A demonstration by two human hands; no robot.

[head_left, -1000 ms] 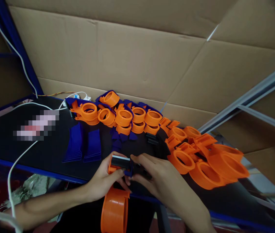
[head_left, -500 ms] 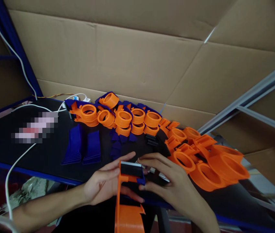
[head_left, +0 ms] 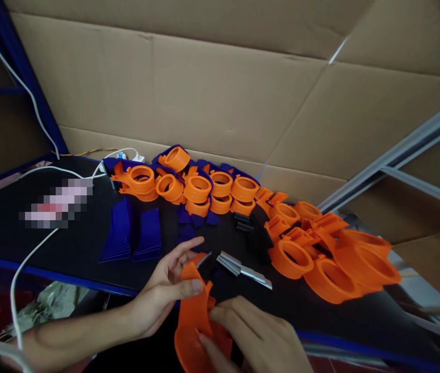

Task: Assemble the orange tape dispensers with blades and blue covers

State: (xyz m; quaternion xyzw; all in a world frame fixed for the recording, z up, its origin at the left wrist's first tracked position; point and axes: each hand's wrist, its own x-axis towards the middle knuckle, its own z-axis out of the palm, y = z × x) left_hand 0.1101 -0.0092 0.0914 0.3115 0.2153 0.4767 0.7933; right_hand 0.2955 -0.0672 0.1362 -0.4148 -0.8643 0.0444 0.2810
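Note:
An orange tape dispenser [head_left: 194, 331] is held low at the table's front edge. My left hand [head_left: 167, 285] grips its narrow upper end, thumb across the orange side. Lower down, my right hand [head_left: 251, 331] has its fingers closed around the dispenser's ring part, which it partly covers. A bit of grey metal edge [head_left: 203, 259] shows at the dispenser's top end. Just beyond the hands, toothed silver blades [head_left: 239, 267] lie on the black table. Small blue plastic pieces [head_left: 188, 220] and black strips [head_left: 243, 221] are farther back.
Orange-and-blue tape dispensers [head_left: 198, 189] stand stacked along the cardboard wall [head_left: 220, 93]. More orange dispenser bodies [head_left: 332, 277] are heaped at the right. Two stacks of blue curved plates [head_left: 146, 235] lie at left centre. A white cable [head_left: 15, 290] hangs over the left table edge.
The dispenser has been turned over, so its toothed edge no longer faces me. My right hand has moved down from its top end to the ring, uncovering the silver blades.

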